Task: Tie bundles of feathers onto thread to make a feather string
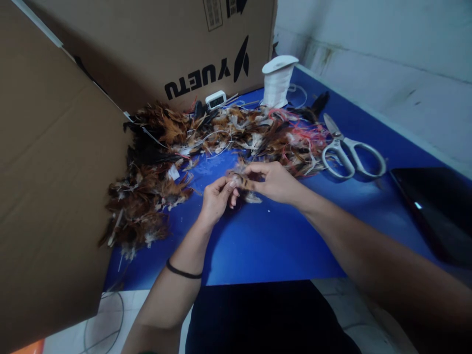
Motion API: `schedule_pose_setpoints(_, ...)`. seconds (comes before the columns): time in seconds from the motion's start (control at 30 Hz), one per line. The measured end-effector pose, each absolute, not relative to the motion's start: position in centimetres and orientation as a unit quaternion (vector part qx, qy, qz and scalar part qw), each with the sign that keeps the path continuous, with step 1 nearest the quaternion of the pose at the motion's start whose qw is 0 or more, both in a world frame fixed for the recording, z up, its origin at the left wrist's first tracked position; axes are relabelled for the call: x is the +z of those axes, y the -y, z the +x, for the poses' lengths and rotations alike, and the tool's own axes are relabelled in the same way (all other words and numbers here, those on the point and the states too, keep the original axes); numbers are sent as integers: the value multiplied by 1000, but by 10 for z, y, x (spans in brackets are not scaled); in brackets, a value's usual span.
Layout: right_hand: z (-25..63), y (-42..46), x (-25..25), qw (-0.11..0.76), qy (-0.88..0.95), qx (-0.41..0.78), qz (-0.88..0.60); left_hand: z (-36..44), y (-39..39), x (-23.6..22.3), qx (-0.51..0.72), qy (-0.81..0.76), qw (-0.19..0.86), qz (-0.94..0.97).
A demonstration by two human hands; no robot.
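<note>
Held small feather tuft [241, 178] at centre of frame, over blue tabletop [273, 246]; could not tell if touching it. With left hand [217, 199], pinched tuft between thumb and index tips, almost no gap, other fingers curled below. With right hand [275, 182], curved thumb and index around tuft's right side, slight gap between; could not tell whether gripping or just touching. Judged tuft near weightless, downy and soft in pale part, probably springier along brown vanes, stiffer at quills. Probably slick enough to slide from a loose pinch one feather at a time; easy to crush, split or blow away. Best taken, by the look, at gathered base, fingertips only, light but firm, vanes left free. Could not make out quill ends, likely hidden behind fingers. Saw more feathers in feather pile [254, 130] across upper middle of frame, mixed with pink strands [309, 132] at its right end; likely to snag there if tugged. Noted scissors [352, 152] right of pile, well apart from hands.
</note>
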State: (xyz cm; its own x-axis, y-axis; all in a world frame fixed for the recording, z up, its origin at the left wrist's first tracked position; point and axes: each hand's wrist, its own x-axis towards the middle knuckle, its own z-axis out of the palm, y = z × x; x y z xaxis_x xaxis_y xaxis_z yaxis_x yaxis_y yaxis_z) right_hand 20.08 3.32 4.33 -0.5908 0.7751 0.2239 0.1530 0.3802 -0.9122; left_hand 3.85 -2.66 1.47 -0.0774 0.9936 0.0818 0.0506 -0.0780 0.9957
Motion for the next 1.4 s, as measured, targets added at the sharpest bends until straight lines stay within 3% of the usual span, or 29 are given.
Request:
schedule_pose_setpoints(0.23, 204, -40, 38, 352, 739, 458, -346, 39, 26, 20, 580, -488, 455, 468)
schedule_pose_setpoints(0.33, 210, -48, 34, 369, 750, 388, -388, 36, 24, 25, 635, -469, 450, 418)
schedule_pose_setpoints(0.43, 214, -51, 32, 314, 799, 303, -413, 32, 22, 30, 680, -459, 436, 370)
schedule_pose_setpoints(0.53, 212, -48, 29, 266, 844, 263, -385, 29, 21, 33, 712, -452, 413, 344)
schedule_pose_setpoints(0.8, 184, -35, 12, 260, 913, 128, -287, 28, 20, 32, 718, -470, 391, 333)
schedule_pose_setpoints(0.9, 179, -36, 10, 262, 912, 156, -273, 27, 19, 30, 707, -484, 394, 333)
schedule_pose_setpoints(1.13, 192, -44, 25, 316, 823, 366, -299, 26, 19, 24, 653, -518, 420, 358)
schedule_pose_setpoints(1.4, 205, -43, 40, 263, 776, 486, -304, 32, 24, 26, 568, -488, 539, 385)
